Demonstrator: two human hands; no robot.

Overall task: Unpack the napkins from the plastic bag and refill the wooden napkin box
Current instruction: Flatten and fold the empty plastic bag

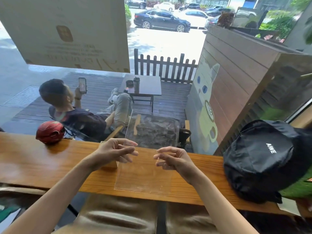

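Note:
A clear plastic bag [143,176] lies with its lower end on the wooden counter [42,162], and its upper part rises in front of the window. Nothing shows inside the bag. My left hand [111,152] is at the bag's left edge with curled fingers, and its fingertips seem to pinch the plastic. At the right edge, my right hand [172,159] has its fingers curled on the plastic in the same way. I see no napkins and no wooden napkin box.
A black backpack [261,159] fills the counter's right end. A red helmet [49,131] sits at the back left, against the window glass. Padded brown stools [118,217] stand under the counter's near edge. Outside the glass a person sits on a deck.

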